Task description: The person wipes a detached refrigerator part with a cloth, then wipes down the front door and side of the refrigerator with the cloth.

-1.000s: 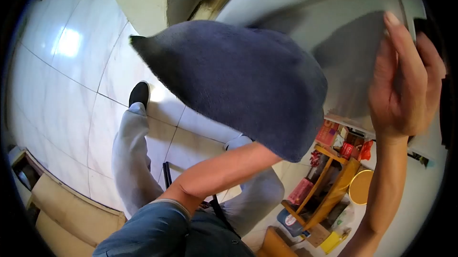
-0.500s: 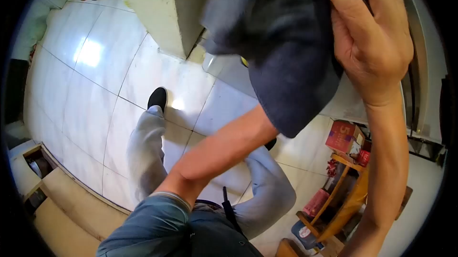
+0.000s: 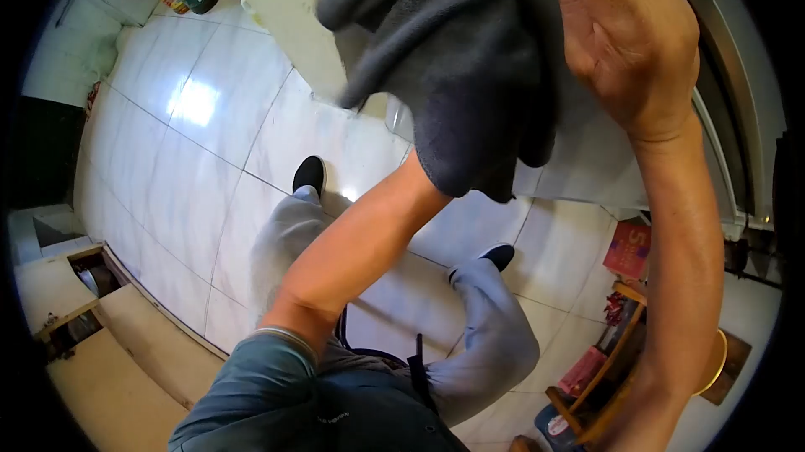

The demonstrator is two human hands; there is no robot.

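Above the glossy white-tiled floor, the dark grey soft-fabric cloth has crumpled from its smoother spread, so it now drapes the left hand in loose, slightly blurred folds. Left fingers are hidden; those of the right hand leave the frame, so neither grip can be told.

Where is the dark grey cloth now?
In the head view, the dark grey cloth is at upper centre, over the end of the left forearm, left of the right hand.

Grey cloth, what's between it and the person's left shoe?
In the head view, just bare, pale tiled floor shows from the nearest flap of the grey cloth to the left shoe.
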